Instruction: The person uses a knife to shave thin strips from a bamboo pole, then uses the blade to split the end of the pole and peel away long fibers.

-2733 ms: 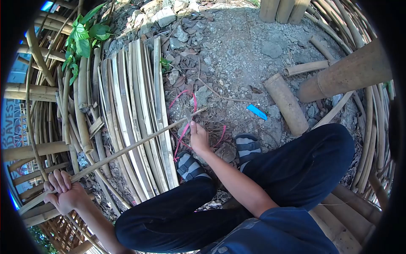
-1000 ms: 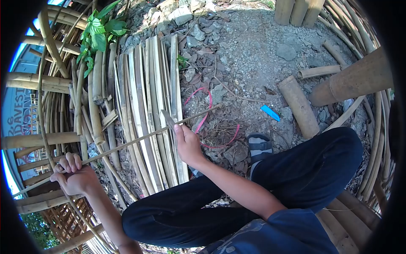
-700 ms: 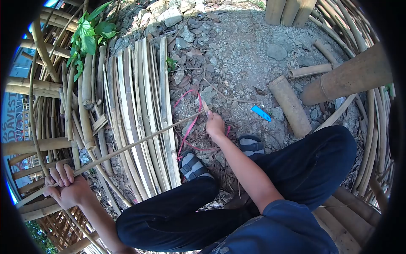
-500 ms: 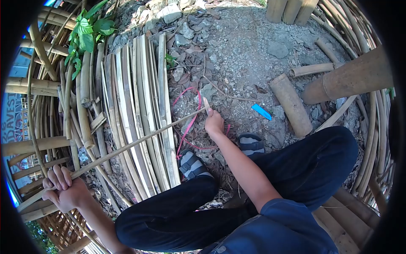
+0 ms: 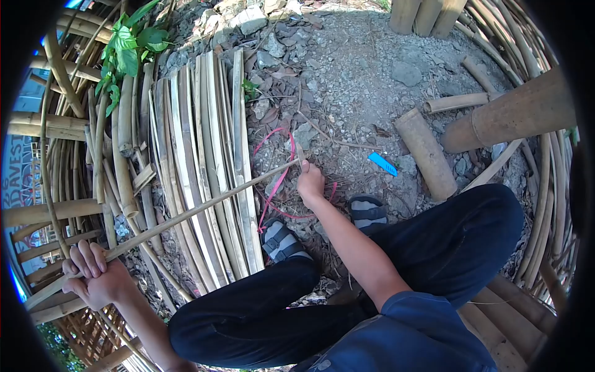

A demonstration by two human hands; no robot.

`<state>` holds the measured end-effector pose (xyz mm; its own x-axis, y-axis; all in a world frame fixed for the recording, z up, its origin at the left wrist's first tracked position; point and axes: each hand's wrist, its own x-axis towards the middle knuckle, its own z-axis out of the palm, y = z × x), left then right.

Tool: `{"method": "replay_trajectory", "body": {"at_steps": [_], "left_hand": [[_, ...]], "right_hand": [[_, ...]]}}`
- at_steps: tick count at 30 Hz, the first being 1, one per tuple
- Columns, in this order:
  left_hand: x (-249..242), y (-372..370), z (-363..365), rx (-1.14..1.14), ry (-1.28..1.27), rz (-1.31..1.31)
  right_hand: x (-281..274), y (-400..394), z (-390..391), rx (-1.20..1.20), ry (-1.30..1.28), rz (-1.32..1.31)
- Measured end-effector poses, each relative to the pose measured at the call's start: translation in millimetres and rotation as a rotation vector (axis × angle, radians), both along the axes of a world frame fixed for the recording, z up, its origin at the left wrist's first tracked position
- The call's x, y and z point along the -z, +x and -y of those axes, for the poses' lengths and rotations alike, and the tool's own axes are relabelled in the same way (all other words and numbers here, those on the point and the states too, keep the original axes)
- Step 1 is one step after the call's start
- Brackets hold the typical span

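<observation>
A long thin bamboo strip [image 5: 198, 211] runs slantwise across the view, rising from lower left to the centre. My left hand [image 5: 99, 276] is closed around it near its lower end, with the fingers curled over the top. My right hand [image 5: 311, 185] is closed at the far end, the thumb on top. From that fist a small knife [image 5: 300, 152] sticks out, its blade meeting the strip's tip; the handle is hidden inside my fingers. Below the strip lies a row of split bamboo slats [image 5: 201, 124].
A pink string [image 5: 271, 197] loops on the stony ground near my sandals [image 5: 282, 242]. To the right lie a blue plastic piece [image 5: 383, 163] and a cut bamboo tube [image 5: 426, 154]. A thick bamboo post [image 5: 508, 121] stands at right; bamboo poles [image 5: 124, 167] crowd the left.
My right hand has shifted slightly left, and the knife blade with it. My left hand and the bamboo strip stay almost where they were.
</observation>
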<state>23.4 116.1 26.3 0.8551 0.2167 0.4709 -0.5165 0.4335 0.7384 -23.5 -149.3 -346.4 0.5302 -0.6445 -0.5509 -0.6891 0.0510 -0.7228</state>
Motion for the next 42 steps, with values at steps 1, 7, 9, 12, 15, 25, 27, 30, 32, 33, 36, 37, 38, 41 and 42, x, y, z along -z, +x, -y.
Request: {"method": "replay_trajectory", "body": {"at_steps": [1, 7, 9, 12, 15, 25, 27, 30, 32, 33, 36, 37, 38, 41, 42], "left_hand": [[0.2, 0.1, -0.7, -0.006, 0.001, -0.002], [1.9, 0.7, -2.5, 0.066, 0.002, 0.033], [3.1, -0.1, -3.4, 0.077, 0.013, 0.05], [-0.6, -3.4, 2.0, 0.094, 0.023, 0.049], [-2.7, -5.6, 6.5, 0.102, 0.021, 0.041], [-2.1, -5.7, 6.4, 0.172, 0.025, 0.07], [-1.5, -4.8, 5.0, 0.177, 0.021, 0.069], [-1.5, -3.8, 5.7, 0.169, 0.018, 0.064], [-0.9, -3.4, 5.5, 0.155, 0.018, 0.059], [0.1, -2.6, 4.8, 0.144, 0.024, 0.066], [-0.6, -1.8, 4.4, 0.123, 0.018, 0.049], [-1.2, -2.1, 4.1, 0.114, 0.008, 0.027], [-1.1, -1.9, 3.4, 0.115, 0.007, 0.026], [1.1, 1.2, -0.6, 0.121, 0.01, 0.016], [3.1, 2.2, -3.0, 0.134, 0.006, 0.035]], "right_hand": [[-4.6, -1.0, -2.6, -0.001, 0.0, 0.001], [-23.3, -4.0, -18.9, 0.037, 0.113, 0.027], [-25.0, -5.3, -19.6, 0.05, 0.064, 0.063], [-26.6, -6.8, -19.9, 0.05, 0.075, 0.047], [-26.3, -7.3, -21.6, 0.057, 0.061, 0.065], [-21.9, -6.6, -26.9, 0.095, 0.095, 0.044], [-21.1, -6.9, -26.5, 0.094, 0.11, 0.037], [-12.3, -5.7, -29.2, 0.125, 0.127, 0.051], [3.8, -4.0, -32.9, 0.153, 0.145, 0.087], [14.8, -3.5, -35.0, 0.183, 0.163, 0.125], [30.6, -1.9, -36.9, 0.22, 0.251, 0.189], [27.4, -2.8, -36.8, 0.22, 0.251, 0.188], [23.9, -3.9, -36.8, 0.248, 0.347, 0.21], [18.7, -6.0, -35.1, 0.284, 0.505, 0.289], [17.5, -7.3, -35.1, 0.288, 0.569, 0.344]]}}
